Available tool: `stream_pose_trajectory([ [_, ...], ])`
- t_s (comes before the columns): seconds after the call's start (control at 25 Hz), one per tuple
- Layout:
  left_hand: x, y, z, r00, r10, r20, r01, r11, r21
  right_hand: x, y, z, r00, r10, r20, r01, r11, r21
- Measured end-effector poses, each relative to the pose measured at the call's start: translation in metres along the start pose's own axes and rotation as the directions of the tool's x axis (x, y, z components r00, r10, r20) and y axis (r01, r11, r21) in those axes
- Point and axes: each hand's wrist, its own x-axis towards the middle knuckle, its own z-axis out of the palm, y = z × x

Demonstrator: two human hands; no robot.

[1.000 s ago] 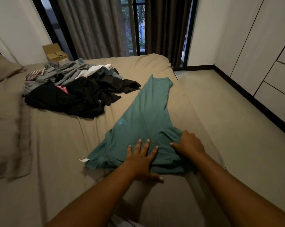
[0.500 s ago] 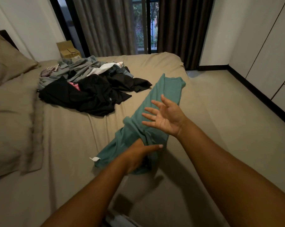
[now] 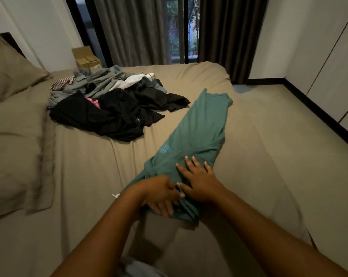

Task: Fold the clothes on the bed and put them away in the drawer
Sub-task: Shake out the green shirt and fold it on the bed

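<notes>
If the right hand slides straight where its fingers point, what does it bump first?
The right hand lies flat on the green shirt, so more shirt first; beyond that, probably the black clothes, though depth is unclear.
</notes>
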Motion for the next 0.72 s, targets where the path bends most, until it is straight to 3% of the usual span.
stream_pose_trajectory([
  [0.04,0.003,-0.003,-0.011,0.976,0.122,-0.181,-0.105,0.989,0.101,-0.010,-0.001,0.003,0.999,-0.039,0.008,0.040,0.999,-0.016],
  [0.08,0.008,-0.009,-0.021,0.899,0.273,-0.342,-0.189,0.947,0.260,-0.022,-0.002,0.006,0.996,-0.084,0.029,0.085,0.996,-0.040],
  [0.12,0.011,-0.017,-0.031,0.816,0.416,-0.401,-0.202,0.856,0.476,-0.031,-0.001,0.006,0.991,-0.117,0.059,0.120,0.991,-0.057],
  [0.16,0.018,-0.029,-0.041,0.793,0.501,-0.347,-0.148,0.710,0.688,-0.037,0.003,0.005,0.985,-0.142,0.094,0.148,0.987,-0.064],
  [0.24,0.029,-0.052,-0.059,0.853,0.498,-0.154,-0.039,0.356,0.934,-0.044,0.011,-0.001,0.968,-0.186,0.168,0.200,0.977,-0.070],
  [0.32,0.030,-0.065,-0.076,0.878,0.477,-0.046,-0.005,0.106,0.994,-0.044,0.022,-0.008,0.951,-0.204,0.230,0.231,0.968,-0.094],
  [0.36,0.028,-0.067,-0.084,0.868,0.496,-0.008,-0.020,0.051,0.999,-0.044,0.027,-0.012,0.944,-0.213,0.252,0.247,0.962,-0.113],
  [0.48,0.031,-0.068,-0.099,0.838,0.541,0.068,-0.093,0.020,0.995,-0.039,0.036,-0.015,0.949,-0.247,0.198,0.283,0.942,-0.182],
  [0.56,0.035,-0.062,-0.097,0.841,0.523,0.141,-0.148,-0.029,0.989,-0.035,0.039,-0.008,0.949,-0.301,0.096,0.315,0.920,-0.231],
  [0.64,0.042,-0.053,-0.096,0.849,0.481,0.218,-0.215,-0.062,0.975,-0.034,0.039,-0.007,0.957,-0.279,0.082,0.290,0.927,-0.239],
  [0.72,0.040,-0.049,-0.096,0.871,0.432,0.234,-0.260,0.001,0.966,-0.038,0.042,-0.007,0.953,-0.297,0.054,0.301,0.923,-0.240],
])
